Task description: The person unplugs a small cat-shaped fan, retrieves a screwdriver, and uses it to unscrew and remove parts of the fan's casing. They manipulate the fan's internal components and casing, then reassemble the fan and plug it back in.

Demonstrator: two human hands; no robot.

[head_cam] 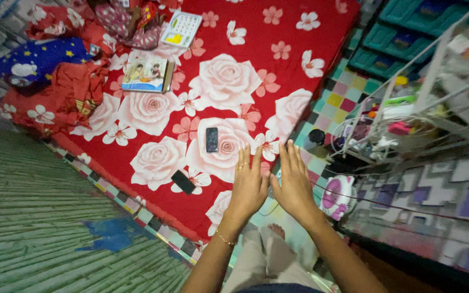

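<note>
Right now your left hand (249, 186) and right hand (293, 184) are stretched out side by side, backs up, fingers straight and close together — both flat open, gripping nothing, thumbs almost meeting. They hover over the near edge of the red rose-print mattress (299, 49). Nearest to your left hand lie two dark phones — one (211, 139) just beyond the fingertips, the other (183, 182) further left. Farther up rest a picture book (146, 75) and a white keypad toy (181, 29). A small pink fan (336, 196) stands on the floor beside your right wrist.
</note>
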